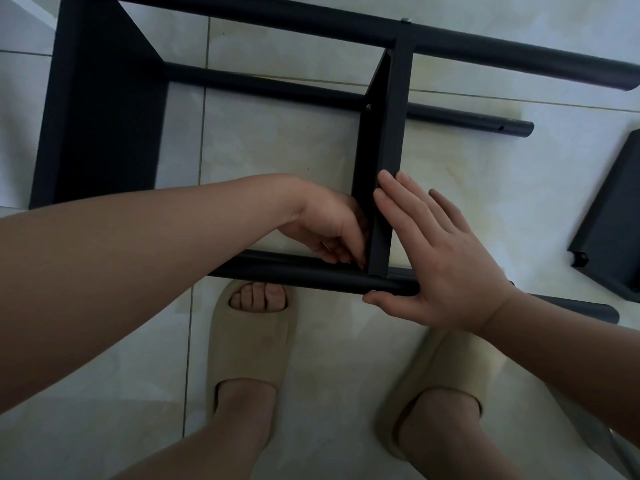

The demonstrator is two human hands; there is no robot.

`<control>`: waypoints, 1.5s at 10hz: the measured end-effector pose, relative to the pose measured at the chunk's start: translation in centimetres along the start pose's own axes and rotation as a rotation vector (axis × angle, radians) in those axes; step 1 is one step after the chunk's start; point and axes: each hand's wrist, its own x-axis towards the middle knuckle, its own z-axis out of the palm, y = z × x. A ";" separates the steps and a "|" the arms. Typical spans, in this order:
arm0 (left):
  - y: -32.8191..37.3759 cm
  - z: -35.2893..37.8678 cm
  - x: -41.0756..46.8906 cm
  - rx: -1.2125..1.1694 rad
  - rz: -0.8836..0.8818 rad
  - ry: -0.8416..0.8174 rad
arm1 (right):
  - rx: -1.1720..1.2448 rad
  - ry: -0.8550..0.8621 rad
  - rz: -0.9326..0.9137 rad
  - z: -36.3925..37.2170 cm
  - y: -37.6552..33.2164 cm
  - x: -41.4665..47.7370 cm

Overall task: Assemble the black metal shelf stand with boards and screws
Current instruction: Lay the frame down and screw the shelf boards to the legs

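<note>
While the black shelf stand (311,32) lies on its side on the tiled floor (277,150), the work centres on its middle board (388,133), which stands on edge between the long tubes. One end is already fixed: a screw head (369,107) shows on its face and another (406,19) on the far tube. The near end meets the near tube (294,271), and both hands are there, on opposite sides of the board. The right hand (436,258) lies flat with straight fingers against the board's right face, thumb under the tube, probably to keep the two square while the joint is made. The left hand (329,226) is curled into the inner corner, fingertips touching the joint; whether it pinches a screw cannot be told, since the fingers and the dark metal hide it. An end board (100,116) closes the frame on the left. A loose board (609,216) waits well apart, cut off by the right edge. Beige slippers (249,341) stand just beside the tube.
</note>
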 end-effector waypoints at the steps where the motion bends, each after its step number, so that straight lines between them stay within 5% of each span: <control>1: -0.2 0.0 -0.1 -0.029 -0.009 -0.024 | 0.001 0.001 0.001 0.0 0.0 0.0; 4: 0.1 -0.1 -0.1 0.079 -0.122 0.007 | 0.000 -0.001 -0.002 0.0 0.1 0.0; 15: 0.3 0.0 0.1 0.067 -0.065 -0.013 | 0.009 0.012 -0.006 0.1 0.1 0.0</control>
